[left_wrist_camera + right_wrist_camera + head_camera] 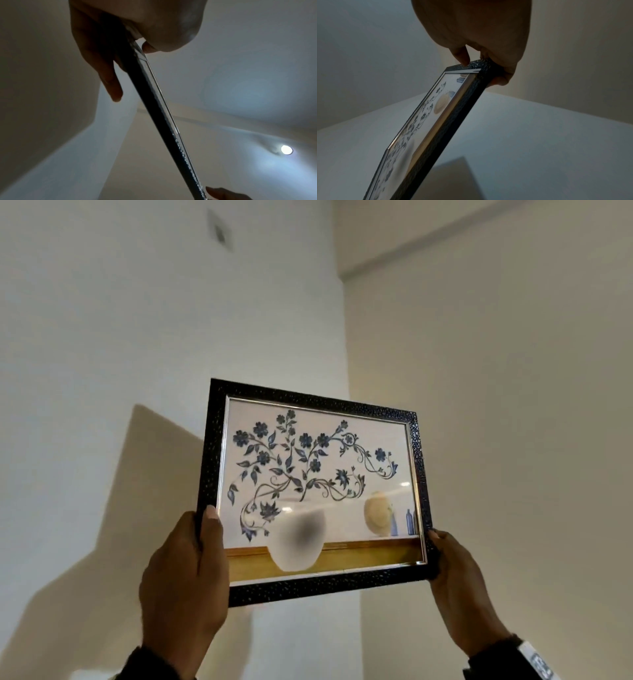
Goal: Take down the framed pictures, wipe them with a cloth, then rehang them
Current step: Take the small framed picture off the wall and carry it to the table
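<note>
Gripping framed picture [313,487]: left hand [185,573], right hand [462,587]; wall [102,337] behind; ceiling light [286,149] overhead

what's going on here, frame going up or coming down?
A person holds a black framed picture of blue flowers and a white vase up in front of a white wall, off the wall and tilted. The left hand grips its lower left corner, thumb on the front; the right hand grips the lower right corner. A small mark sits higher on the wall. One moment can't show whether it's going up or down. No cloth in view.
</note>
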